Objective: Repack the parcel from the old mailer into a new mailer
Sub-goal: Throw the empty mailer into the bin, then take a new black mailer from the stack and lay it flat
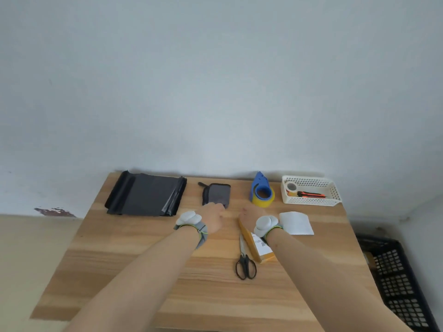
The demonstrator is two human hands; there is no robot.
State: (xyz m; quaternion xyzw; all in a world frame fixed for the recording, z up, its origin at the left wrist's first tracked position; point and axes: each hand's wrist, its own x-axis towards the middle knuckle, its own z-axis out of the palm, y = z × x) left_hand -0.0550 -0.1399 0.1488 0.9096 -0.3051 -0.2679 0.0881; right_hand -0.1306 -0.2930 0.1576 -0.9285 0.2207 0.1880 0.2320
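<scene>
Both grips sit at mid-table, and neither can be read with certainty. Left hand point(214, 218) reaches to the near edge of the small grey zipped fabric pouch point(216, 193); its fingers touch or overlap that edge, but whether they pinch it is hidden by the back of the hand. Right hand point(250, 218) rests on the far end of the flat yellow-brown padded mailer with a white label point(262, 251), fingers curled downward; whether they hold the mailer's end or merely press it I cannot tell.

Going by size: the light wooden table point(143, 271) carries, at its far left, the stack of dark grey plastic mailer bags point(146, 196), well apart from the right hand and nearer the left one. The yellow-brown mailer lies with its long axis running from the right hand toward the person, slightly angled right. A white paper sheet point(297, 224) lies just right of that hand. Black-handled scissors point(245, 259) lie just left of the mailer, parallel to it, blades pointing away.

My judgement: the pouch is the parcel, lying directly ahead of the left hand, and the new mailers are 1 short reach further left.
</scene>
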